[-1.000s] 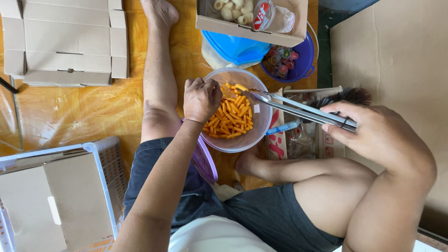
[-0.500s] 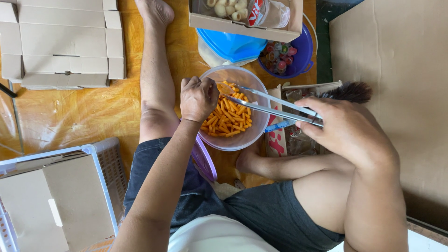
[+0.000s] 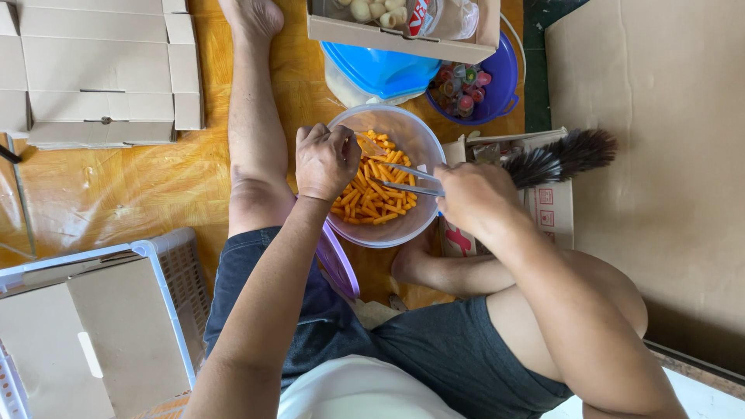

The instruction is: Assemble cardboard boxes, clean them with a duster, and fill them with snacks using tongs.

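Since the earlier frame the right hand point(image 3: 473, 198) has drawn in toward the bowl point(image 3: 423, 140), so the metal tongs point(image 3: 403, 178) now reach less far across the sticks, and the left hand point(image 3: 326, 159) has stayed on the bowl's near rim. At the upper left of the frame lies a flattened cardboard box point(image 3: 101, 74) on the yellow floor point(image 3: 116, 194), and at the lower left a white plastic basket point(image 3: 167, 287) holds another folded piece of cardboard point(image 3: 85, 341). Just right of that, the person's bare leg point(image 3: 252, 116) stretches up toward the top edge. At the centre, the left hand is closed in a loose fist over the left edge of the clear bowl, pinching a small pale piece between its fingertips. Orange snack sticks point(image 3: 376, 194) fill the bowl's bottom. A purple lid point(image 3: 337, 264) leans below the bowl against the thigh. Right of centre, the right hand is closed around the handles of the tongs, whose tips lie over the sticks. Above the bowl sits a blue lid point(image 3: 388, 66) on a tub, with an open cardboard box point(image 3: 388, 35) of snacks at the top edge and a purple bowl point(image 3: 504, 77) of small coloured cups beside it. A dark brush point(image 3: 566, 155) lies on a box toward the right, and a big sheet of cardboard point(image 3: 660, 155) covers the far right.
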